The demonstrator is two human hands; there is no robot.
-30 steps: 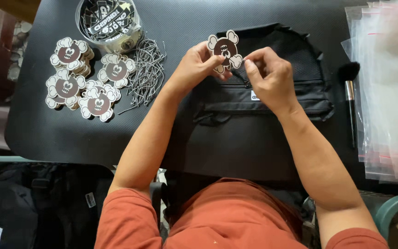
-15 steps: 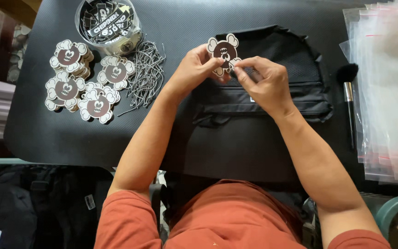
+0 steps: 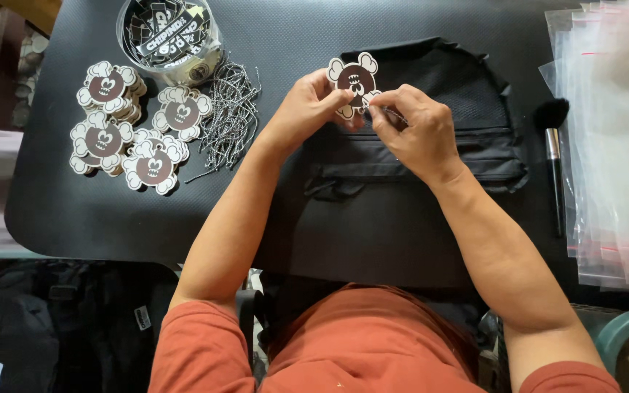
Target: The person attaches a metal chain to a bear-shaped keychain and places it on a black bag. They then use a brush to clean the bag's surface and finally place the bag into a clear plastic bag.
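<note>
Black matte worktop (image 3: pixel 74 218), dark bags on the floor beneath its near left edge. Left hand (image 3: pixel 307 109) pinching a brown-and-cream tag (image 3: pixel 354 78) above a black bag (image 3: pixel 431 145); right hand (image 3: pixel 416 131), grip pressed together on a thin chain (image 3: pixel 394 115) at the tag's edge. Far left: stacked tags (image 3: pixel 132 127), loose chains (image 3: pixel 231 113), clear tub (image 3: pixel 169 33). Right: brush (image 3: pixel 553 153), clear plastic sleeves (image 3: pixel 620 138).

charm piles (image 3: pixel 129 124) | chain heap (image 3: pixel 228 116) | clear tub (image 3: pixel 170 33) | brush (image 3: pixel 553 156) | plastic bags (image 3: pixel 616 138) | black table (image 3: pixel 67 211)
</note>
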